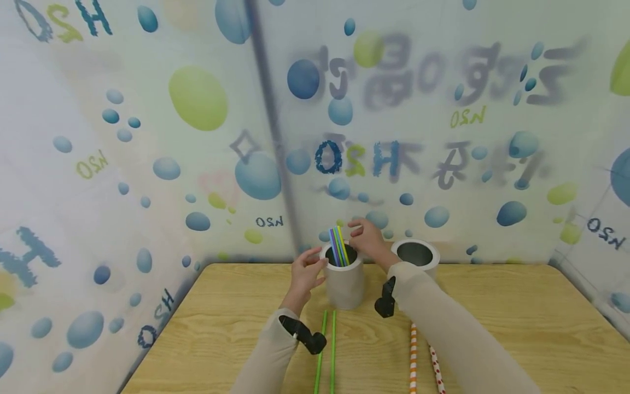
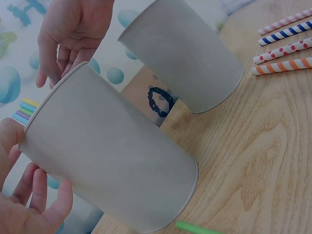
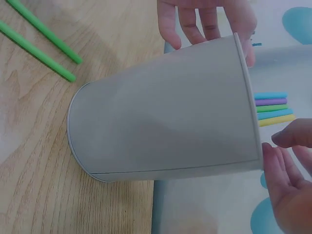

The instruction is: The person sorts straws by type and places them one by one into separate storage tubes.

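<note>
So, closest up on the wooden table (image 1: 492, 323) you've got two plain green straws (image 1: 333, 350) lying side by side, a bit apart. Off to the right of them there's an orange-striped straw (image 1: 413, 361) and a red-dotted straw (image 1: 437, 372), and the left wrist view also catches a navy-striped straw (image 2: 286, 33) and a pink-striped straw (image 2: 285, 22) in the same row. Both forearms reach in over all that, light beige sleeves (image 1: 458, 328), a black gadget (image 1: 386, 298) at each wrist.

Past the green straws stands the pale grey can (image 1: 345, 290), upright, with a small bunch of coloured straws (image 1: 339, 246) poking out: blues, purple, green, yellow. Left hand (image 1: 306, 273) is at its left side, fingers spread loosely and touching up by the rim. Right hand (image 1: 368, 238) is over at the right of the rim, thumb and fingers apart with nothing between them, just beside the straws.

Second grey can (image 1: 431, 268) sits to the right, partly behind the right arm. Behind everything is a bubble-print backdrop (image 1: 443, 27) with H2O lettering.
</note>
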`<state>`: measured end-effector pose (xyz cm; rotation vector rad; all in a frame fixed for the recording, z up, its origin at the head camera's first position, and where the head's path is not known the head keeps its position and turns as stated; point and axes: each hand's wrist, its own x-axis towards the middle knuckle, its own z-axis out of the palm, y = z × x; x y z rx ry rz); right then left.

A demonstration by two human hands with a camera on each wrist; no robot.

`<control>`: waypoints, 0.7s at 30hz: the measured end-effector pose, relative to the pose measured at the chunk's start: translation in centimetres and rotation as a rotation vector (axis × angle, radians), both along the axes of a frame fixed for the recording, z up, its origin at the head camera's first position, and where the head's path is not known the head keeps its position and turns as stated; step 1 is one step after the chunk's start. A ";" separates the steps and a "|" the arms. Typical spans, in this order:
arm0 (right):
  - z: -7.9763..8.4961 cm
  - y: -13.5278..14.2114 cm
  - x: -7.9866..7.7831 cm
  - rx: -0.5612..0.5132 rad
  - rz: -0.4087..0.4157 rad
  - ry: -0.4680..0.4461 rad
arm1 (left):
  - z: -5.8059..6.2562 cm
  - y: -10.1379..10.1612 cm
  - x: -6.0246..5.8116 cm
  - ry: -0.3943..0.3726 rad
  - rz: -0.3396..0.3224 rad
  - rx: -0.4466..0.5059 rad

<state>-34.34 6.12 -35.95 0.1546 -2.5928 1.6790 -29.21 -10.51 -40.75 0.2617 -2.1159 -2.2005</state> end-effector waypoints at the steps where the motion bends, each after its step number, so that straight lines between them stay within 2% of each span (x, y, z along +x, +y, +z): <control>1: 0.0 0.1 0.1 -0.019 0.010 -0.009 | 0.0 0.0 0.0 0.001 0.000 0.002; 8: 0.0 0.8 1.3 -0.108 0.080 -0.063 | 0.0 -0.1 0.1 0.003 -0.003 0.003; 21: 0.4 1.6 4.2 -0.132 0.183 -0.129 | 0.5 0.0 0.4 -0.001 0.000 0.005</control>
